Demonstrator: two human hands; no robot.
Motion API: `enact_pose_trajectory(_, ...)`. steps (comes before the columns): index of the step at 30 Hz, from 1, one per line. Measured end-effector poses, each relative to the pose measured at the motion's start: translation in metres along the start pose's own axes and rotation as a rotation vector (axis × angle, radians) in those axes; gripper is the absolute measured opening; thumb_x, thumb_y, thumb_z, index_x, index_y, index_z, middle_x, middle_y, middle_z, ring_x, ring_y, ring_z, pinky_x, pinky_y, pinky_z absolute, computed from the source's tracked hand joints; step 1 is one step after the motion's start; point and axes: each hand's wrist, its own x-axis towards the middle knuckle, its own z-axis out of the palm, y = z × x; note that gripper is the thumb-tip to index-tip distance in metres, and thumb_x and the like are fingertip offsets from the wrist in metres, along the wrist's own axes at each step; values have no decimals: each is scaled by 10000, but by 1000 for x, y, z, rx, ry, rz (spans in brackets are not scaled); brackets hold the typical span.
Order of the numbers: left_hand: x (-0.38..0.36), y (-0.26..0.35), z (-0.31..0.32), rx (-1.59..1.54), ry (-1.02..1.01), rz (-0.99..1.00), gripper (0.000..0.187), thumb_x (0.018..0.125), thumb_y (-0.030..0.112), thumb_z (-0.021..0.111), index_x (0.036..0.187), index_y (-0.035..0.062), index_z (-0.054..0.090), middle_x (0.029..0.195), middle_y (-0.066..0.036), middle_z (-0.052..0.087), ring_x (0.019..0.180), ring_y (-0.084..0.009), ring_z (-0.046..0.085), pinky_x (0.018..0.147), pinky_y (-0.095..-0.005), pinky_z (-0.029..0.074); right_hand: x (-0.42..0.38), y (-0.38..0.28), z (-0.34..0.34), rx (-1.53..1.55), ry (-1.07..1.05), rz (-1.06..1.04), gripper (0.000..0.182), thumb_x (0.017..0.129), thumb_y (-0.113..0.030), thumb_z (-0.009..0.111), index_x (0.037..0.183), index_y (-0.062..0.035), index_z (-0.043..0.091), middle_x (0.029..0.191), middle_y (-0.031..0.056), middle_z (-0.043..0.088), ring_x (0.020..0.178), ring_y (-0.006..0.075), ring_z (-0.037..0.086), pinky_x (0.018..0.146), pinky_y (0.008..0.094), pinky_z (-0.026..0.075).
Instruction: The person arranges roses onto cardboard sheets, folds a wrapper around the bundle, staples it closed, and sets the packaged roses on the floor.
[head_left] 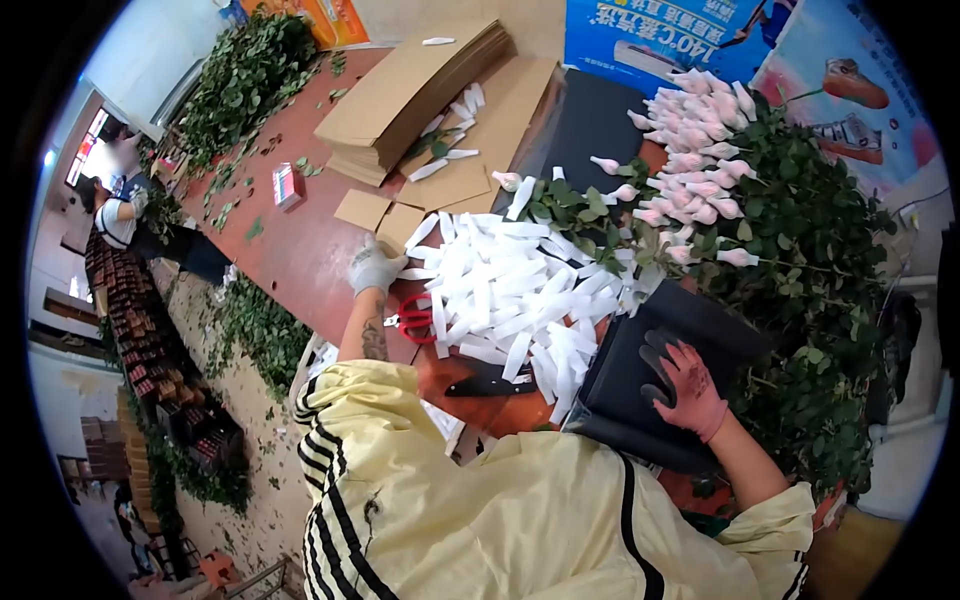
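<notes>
My left hand (373,269), in a whitish glove, rests at the edge of some small cardboard pieces (400,224), thumb apart from the fingers. Beside it spreads a heap of white sleeve-like strips (500,280), with red-handled scissors (416,318) at its near left. My right hand (690,388), in a red glove with dark fingertips, lies with fingers spread over a black sheet (635,375). Pale pink roses (695,150), many with white wraps round their buds, are piled beyond it, their leafy stems (800,300) reaching down the right side.
A dark-handled tool (490,383) lies near the table's front edge. Stacked cardboard sheets (410,100), a small pink-and-white box (287,187) and a heap of green leaves (245,80) are farther back. Two people (135,205) stand at the left, by a long row of dark crates (150,340).
</notes>
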Motion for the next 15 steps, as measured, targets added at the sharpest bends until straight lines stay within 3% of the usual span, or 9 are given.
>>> enact_pose_trajectory(2, 1, -4, -2, -25, -18, 6, 863, 628, 511, 694, 1296, 60, 386, 1112, -195, 602, 1065, -328, 570, 891, -386, 447, 0, -3, 1, 27, -28, 35, 685, 625, -303, 721, 1183, 23, 491, 1330, 186, 360, 1268, 380, 303, 1075, 459, 247)
enact_pose_trajectory(4, 33, -38, 21, -188, 156, 33, 833, 638, 524, 694, 1277, 67, 416, 1095, -180, 616, 1002, -328, 607, 837, -383, 475, 0, -4, 0, 41, -41, 54, 689, 630, -309, 715, 1190, 23, 490, 1332, 187, 360, 1270, 379, 302, 1076, 456, 247)
enact_pose_trajectory(5, 55, -63, 35, -262, 203, 118, 711, 714, 519, 645, 1239, 74, 465, 1043, -136, 632, 899, -281, 639, 774, -375, 498, 0, -4, 0, 48, -52, 66, 692, 634, -315, 709, 1197, 23, 490, 1334, 188, 360, 1272, 378, 300, 1077, 454, 247)
enact_pose_trajectory(6, 46, -62, 22, -257, 201, 123, 711, 714, 519, 645, 1239, 74, 465, 1043, -136, 632, 899, -281, 639, 774, -375, 498, -1, -4, 1, 53, -50, 72, 692, 634, -315, 709, 1197, 23, 490, 1334, 188, 360, 1272, 378, 300, 1077, 454, 247)
enact_pose_trajectory(8, 28, -69, -7, -1019, -316, 4, 604, 799, 506, 587, 1201, 63, 501, 969, -112, 617, 834, -222, 621, 751, -352, 505, 0, -3, 1, 33, -100, 88, 691, 646, -323, 697, 1208, 21, 490, 1346, 187, 351, 1284, 375, 284, 1085, 446, 233)
enact_pose_trajectory(9, 27, -79, -5, -1091, -348, 199, 540, 868, 486, 525, 1187, 51, 502, 934, -78, 588, 793, -171, 588, 740, -325, 509, 0, -5, 0, 37, -102, 89, 691, 646, -323, 697, 1208, 21, 490, 1346, 187, 351, 1284, 375, 284, 1085, 446, 233)
enact_pose_trajectory(12, 3, -73, -24, -1236, -423, 198, 554, 914, 458, 446, 1268, 32, 416, 1049, -86, 540, 859, -230, 598, 760, -363, 504, 5, -8, -9, 46, -135, 109, 706, 654, -328, 690, 1230, 22, 479, 1353, 187, 348, 1289, 369, 283, 1091, 439, 225)
enact_pose_trajectory(14, -31, -49, -39, -1323, -500, 291, 556, 912, 465, 448, 1243, 19, 448, 1057, -96, 564, 891, -234, 596, 768, -377, 500, 4, -9, -12, 66, -136, 112, 715, 656, -344, 691, 1238, 13, 480, 1352, 189, 353, 1295, 363, 281, 1090, 426, 230)
enact_pose_trajectory(15, -43, -39, -44, -1336, -646, 467, 594, 904, 514, 422, 1244, 28, 453, 1072, -97, 562, 917, -227, 582, 805, -380, 484, 4, -10, -14, 60, -135, 121, 715, 656, -344, 691, 1238, 13, 480, 1352, 189, 353, 1295, 363, 281, 1090, 426, 230)
